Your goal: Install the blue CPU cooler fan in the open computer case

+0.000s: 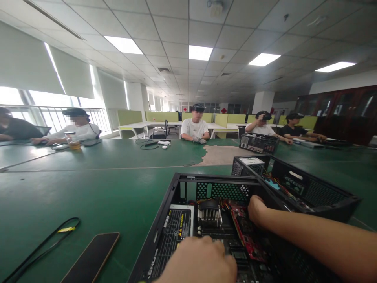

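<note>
An open black computer case lies on its side in front of me. Over its lower middle is my left hand, closed with the fingers curled down; whatever they hold is hidden under the hand. My right hand reaches inside by the far right wall, beside a red graphics card that sits tilted. Its fingers look curled, their tips out of sight. A CPU cooler with metal fins stands left of the card. The labelled power supply fills the case's left side.
Another open case stands close behind on the right, with a further computer case beyond it. A phone and a black cable lie on the green table at left. Several people sit around the far side.
</note>
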